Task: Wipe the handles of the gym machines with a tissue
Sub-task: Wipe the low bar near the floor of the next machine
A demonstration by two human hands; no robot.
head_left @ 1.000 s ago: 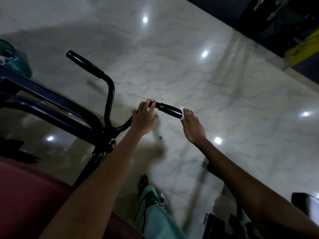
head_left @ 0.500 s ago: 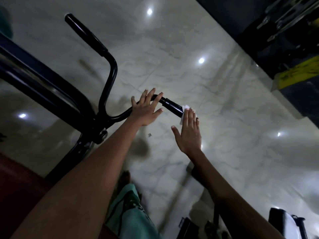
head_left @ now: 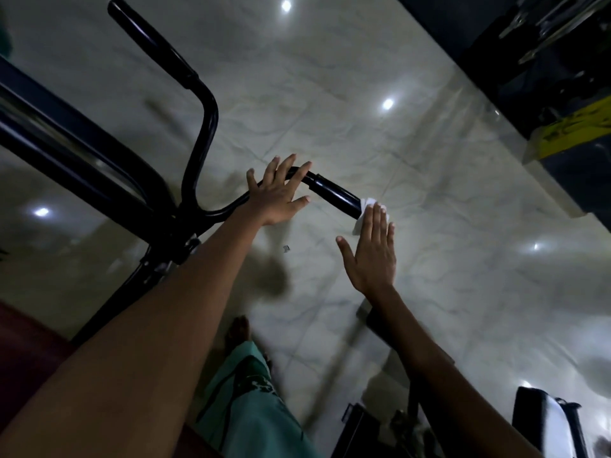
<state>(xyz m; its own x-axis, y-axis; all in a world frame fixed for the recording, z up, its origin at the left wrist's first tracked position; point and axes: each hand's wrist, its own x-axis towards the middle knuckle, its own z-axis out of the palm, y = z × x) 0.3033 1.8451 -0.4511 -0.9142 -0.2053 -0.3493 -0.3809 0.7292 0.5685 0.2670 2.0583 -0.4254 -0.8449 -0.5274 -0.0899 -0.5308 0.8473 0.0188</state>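
Both hands flat: right hand (head_left: 372, 252) presses tissue (head_left: 365, 209) against handle (head_left: 334, 193) end.

The near handle (head_left: 335, 195) is a black grip on a bent black tube, pointing right and slightly down, its free end touching the tissue (head_left: 363, 213). The tissue is small, white and crumpled, pressed against that end under straight fingers. The far handle (head_left: 152, 43) is a longer black grip, slanting up to the left, well apart and untouched.
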